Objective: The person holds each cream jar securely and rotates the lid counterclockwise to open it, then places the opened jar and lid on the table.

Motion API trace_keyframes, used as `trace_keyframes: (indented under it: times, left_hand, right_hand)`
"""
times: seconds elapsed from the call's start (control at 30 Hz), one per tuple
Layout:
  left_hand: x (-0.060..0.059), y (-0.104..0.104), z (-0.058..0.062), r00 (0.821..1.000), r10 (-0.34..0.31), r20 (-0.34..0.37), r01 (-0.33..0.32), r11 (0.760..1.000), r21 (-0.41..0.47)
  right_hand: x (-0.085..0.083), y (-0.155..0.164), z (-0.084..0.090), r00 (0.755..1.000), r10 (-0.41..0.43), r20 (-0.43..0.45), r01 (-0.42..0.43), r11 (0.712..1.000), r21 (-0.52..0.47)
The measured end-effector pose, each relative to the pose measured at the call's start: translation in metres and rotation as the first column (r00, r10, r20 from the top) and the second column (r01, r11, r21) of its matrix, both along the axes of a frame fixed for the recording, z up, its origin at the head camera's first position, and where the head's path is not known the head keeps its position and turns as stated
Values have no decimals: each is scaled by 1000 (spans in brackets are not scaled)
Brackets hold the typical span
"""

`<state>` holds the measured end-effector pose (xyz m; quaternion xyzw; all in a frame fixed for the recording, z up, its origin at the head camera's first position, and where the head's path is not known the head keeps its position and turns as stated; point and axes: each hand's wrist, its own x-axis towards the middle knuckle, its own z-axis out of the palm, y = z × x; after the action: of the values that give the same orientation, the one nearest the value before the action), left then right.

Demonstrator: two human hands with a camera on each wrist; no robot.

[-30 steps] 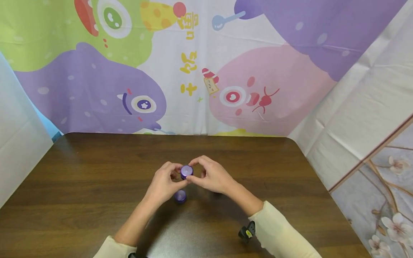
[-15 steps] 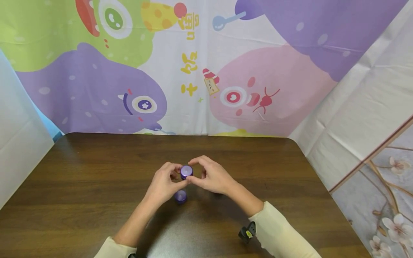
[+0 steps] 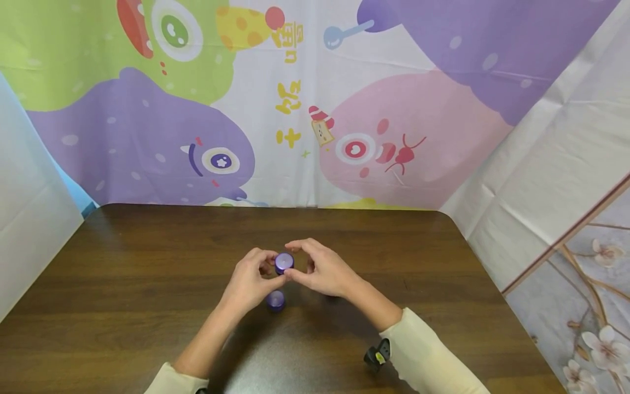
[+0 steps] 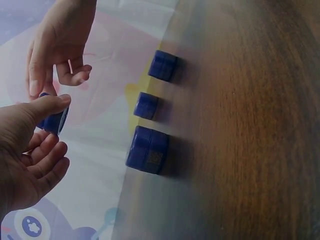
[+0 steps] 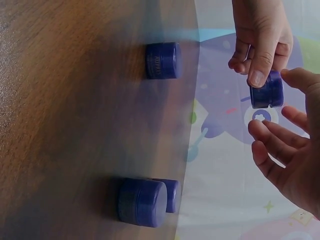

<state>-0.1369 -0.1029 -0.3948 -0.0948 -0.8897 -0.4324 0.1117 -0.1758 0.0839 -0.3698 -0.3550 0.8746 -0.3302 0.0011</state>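
Note:
A small purple jar [image 3: 284, 262] with a lighter, flat lid is held up above the table between both hands. My left hand [image 3: 248, 280] pinches it with thumb and fingers; the left wrist view shows the left thumb [image 4: 52, 103] across the jar's side. On the other side my right hand [image 3: 324, 269] keeps its thumb at the jar's edge. The right index finger stands off the jar, and the right wrist view shows the other right fingers [image 5: 272, 142] loosely bent with nothing in them. A second purple jar [image 3: 275, 299] stands on the table below the left hand.
Three purple jars stand on the wooden table [image 3: 147, 262]: a large one [image 4: 147, 150] and two smaller ones [image 4: 146, 105]. In the head view the right hand and forearm mostly hide the others. A cartoon-printed cloth [image 3: 295, 180] hangs behind the table's far edge.
My right index finger has lifted slightly away from the jar's lid. The left hand and the jar have barely moved.

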Motion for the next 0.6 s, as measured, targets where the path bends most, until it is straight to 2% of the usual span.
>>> trace_keyframes:
  times: [0.27, 0.6]
  left_hand:
    - [0, 0, -2, 1000, -2, 5, 2, 1000, -2]
    - [0, -2, 0, 1000, 5, -5, -5, 1000, -4]
  right_hand:
    - [0, -1, -3, 999, -15, -43, 14, 1000, -19]
    - [-1, -2, -1, 1000, -8, 0, 8, 1000, -6]
